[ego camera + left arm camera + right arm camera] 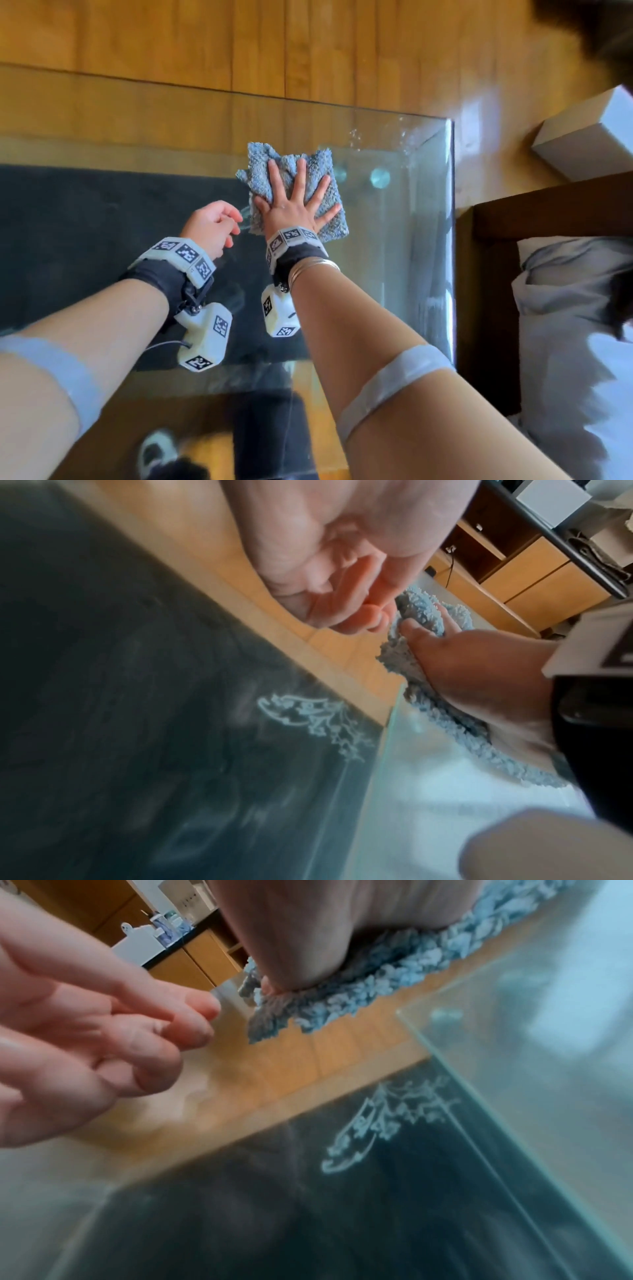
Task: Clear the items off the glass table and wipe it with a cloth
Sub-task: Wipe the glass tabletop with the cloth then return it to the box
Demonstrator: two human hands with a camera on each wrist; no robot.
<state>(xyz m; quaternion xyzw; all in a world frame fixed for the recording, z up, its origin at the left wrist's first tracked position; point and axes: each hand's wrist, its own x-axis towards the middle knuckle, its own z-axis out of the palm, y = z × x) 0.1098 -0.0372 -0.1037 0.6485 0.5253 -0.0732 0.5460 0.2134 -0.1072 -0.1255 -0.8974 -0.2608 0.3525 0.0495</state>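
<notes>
Right hand [294, 205]: flat, palm down, all fingers [277, 181] straight and spread wide, pointing away from the person.
Right arm: stretched forward, bare forearm, a marker band on the wrist and thin bangles behind it.
Left hand [212, 226]: just beside the right hand, fingers [178, 1031] loosely curled, holding nothing.
Left arm: stretched forward, a marker band on the wrist.

My right hand [297, 202] lies flat on the cloth [293, 192], which sits on the glass table [394, 240] toward its far right corner, short of both edges. My left hand [214, 226] hangs just left of the cloth, seemingly above the glass, though I cannot tell. Under the table lies a rug [85, 240], reaching toward the left. Past the right edge stands a box [582, 137] on the floor.
</notes>
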